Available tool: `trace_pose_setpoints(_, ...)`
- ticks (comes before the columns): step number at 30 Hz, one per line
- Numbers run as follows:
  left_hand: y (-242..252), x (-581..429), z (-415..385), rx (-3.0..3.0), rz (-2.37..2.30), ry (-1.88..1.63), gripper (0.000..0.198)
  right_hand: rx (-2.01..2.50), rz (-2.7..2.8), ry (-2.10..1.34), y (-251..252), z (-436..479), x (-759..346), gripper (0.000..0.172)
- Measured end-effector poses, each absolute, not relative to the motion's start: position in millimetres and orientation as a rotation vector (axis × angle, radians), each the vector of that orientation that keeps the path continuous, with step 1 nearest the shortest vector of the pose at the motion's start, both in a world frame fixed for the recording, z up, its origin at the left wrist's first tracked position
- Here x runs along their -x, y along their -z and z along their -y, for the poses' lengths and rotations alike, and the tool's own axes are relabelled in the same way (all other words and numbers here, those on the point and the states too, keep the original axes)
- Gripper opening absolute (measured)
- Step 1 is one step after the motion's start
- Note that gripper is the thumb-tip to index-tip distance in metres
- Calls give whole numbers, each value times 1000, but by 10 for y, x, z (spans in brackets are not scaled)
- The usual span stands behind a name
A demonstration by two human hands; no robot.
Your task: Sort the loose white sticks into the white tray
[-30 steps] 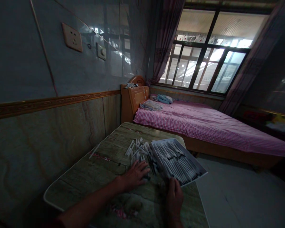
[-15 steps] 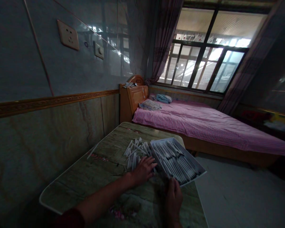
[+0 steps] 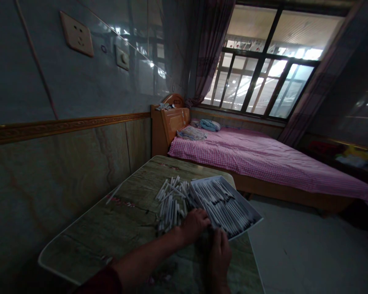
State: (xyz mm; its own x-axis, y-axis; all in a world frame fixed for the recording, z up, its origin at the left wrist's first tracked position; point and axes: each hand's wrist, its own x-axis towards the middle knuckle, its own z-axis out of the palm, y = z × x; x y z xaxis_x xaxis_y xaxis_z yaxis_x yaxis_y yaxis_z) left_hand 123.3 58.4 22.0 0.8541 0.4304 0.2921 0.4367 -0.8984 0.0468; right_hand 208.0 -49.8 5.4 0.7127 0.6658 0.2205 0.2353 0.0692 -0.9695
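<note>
A shallow white tray [image 3: 254, 214] full of thin white sticks with dark tips lies on the right part of a small table [image 3: 122, 220]. A loose heap of white sticks [image 3: 170, 200] lies on the table just left of the tray. My left hand [image 3: 194, 223] rests at the near end of that heap, next to the tray's near left corner, its fingers curled over sticks there. My right hand [image 3: 219, 255] is at the tray's near edge, fingers together and pointing at it. What either hand holds is too dark to make out.
The table stands against a tiled wall [image 3: 64, 155] on the left. Beyond it is a bed [image 3: 263, 163] with a pink checked cover and a wooden headboard [image 3: 168, 126], under a barred window [image 3: 263, 77]. Bare floor [image 3: 309, 253] lies to the right.
My left hand has slid right along the stick heap towards the tray's near corner. My right hand has stayed at the tray's near edge. The view has drifted right.
</note>
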Motion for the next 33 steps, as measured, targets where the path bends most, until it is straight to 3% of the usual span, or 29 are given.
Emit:
trace_pose_setpoints(23, -357, -1078, -523, 3003, 559, 473, 8, 1531, 793, -423, -44, 482, -2079, 48)
trace_pose_setpoints(27, -388, -1045, -481, 3168, 1146, 953, 12, 1535, 795, -447, -69, 493, -2068, 50)
trace_pose_setpoints(33, -428, -996, -490, 3069, 2049, 2398, 22, 1531, 853, -438, -90, 503, -2033, 55)
